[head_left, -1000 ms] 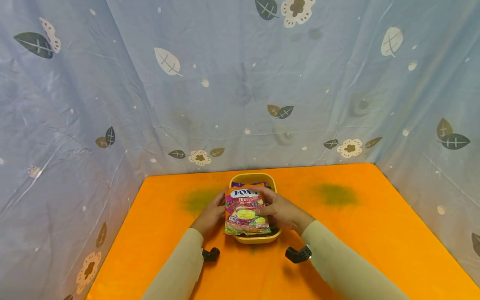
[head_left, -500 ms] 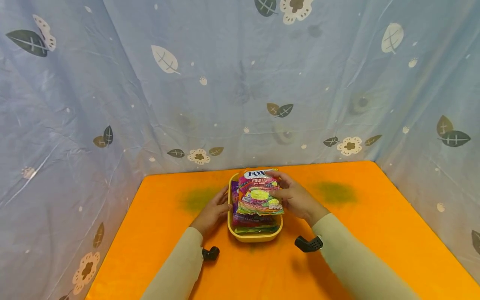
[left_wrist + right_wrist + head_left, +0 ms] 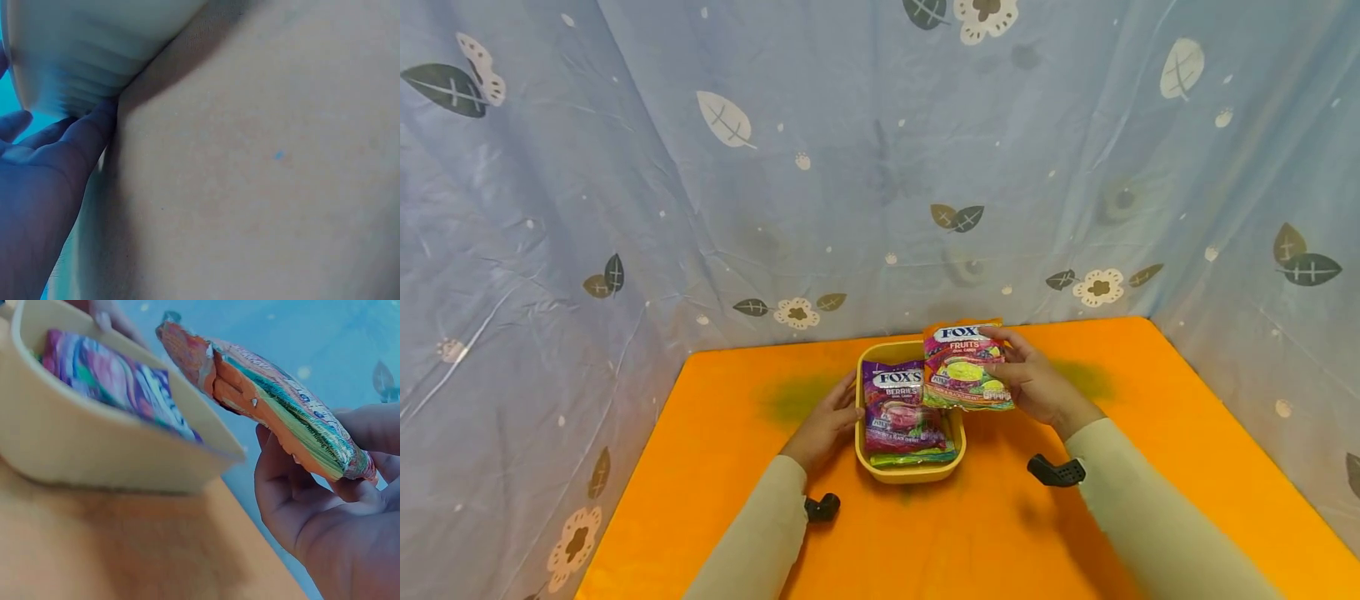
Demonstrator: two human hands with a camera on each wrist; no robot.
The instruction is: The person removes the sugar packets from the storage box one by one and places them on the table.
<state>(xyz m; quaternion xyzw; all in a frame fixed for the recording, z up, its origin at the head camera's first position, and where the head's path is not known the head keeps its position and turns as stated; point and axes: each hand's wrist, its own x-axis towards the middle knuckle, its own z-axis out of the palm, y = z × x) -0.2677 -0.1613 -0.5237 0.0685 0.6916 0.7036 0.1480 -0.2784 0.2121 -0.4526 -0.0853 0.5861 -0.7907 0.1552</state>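
A yellow plastic basket [image 3: 912, 475] stands on the table. Inside lies a purple candy bag [image 3: 898, 408] printed FOX'S BERRIES, over a greenish packet [image 3: 913, 457] near the front wall. My left hand [image 3: 826, 429] holds the basket's left side, thumb at the rim and fingers along the outer wall; the left wrist view shows those fingers low against it. My right hand [image 3: 1037, 385] grips an orange and pink FOX'S FRUITS candy bag [image 3: 966, 367] by its right edge, thumb on the front and fingers behind. This bag hangs raised over the basket's back right rim.
The orange table [image 3: 715, 467] runs back to a pale blue patterned curtain [image 3: 850, 167] that also covers both sides. Two dull green patches [image 3: 801, 400] mark the cloth left and right of the basket.
My right hand has lifted the FOX'S FRUITS bag from over the basket's middle up and to the right, uncovering the purple bag. My left hand stays at the basket's left side.
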